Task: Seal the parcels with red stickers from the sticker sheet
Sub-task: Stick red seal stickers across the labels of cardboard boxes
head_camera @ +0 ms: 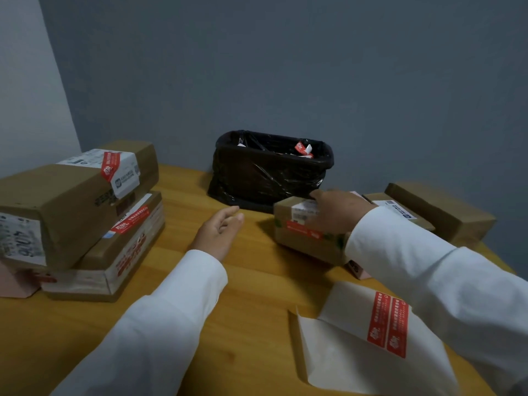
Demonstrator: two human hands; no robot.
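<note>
Two parcels (77, 207) are stacked at the table's (177, 287) left. A lined bin (271, 170) is set far centre, a small parcel (308, 232) just before it, the sticker sheet (371, 338) near right, further boxes (440, 212) far right.

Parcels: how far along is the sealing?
Done: two stacked parcels at left, top and lower, carry red stickers. In hand: the right hand rests on a middle parcel already showing a red strip; left hand free. Left: two parcels at right show none; the sheet holds two stickers.
</note>
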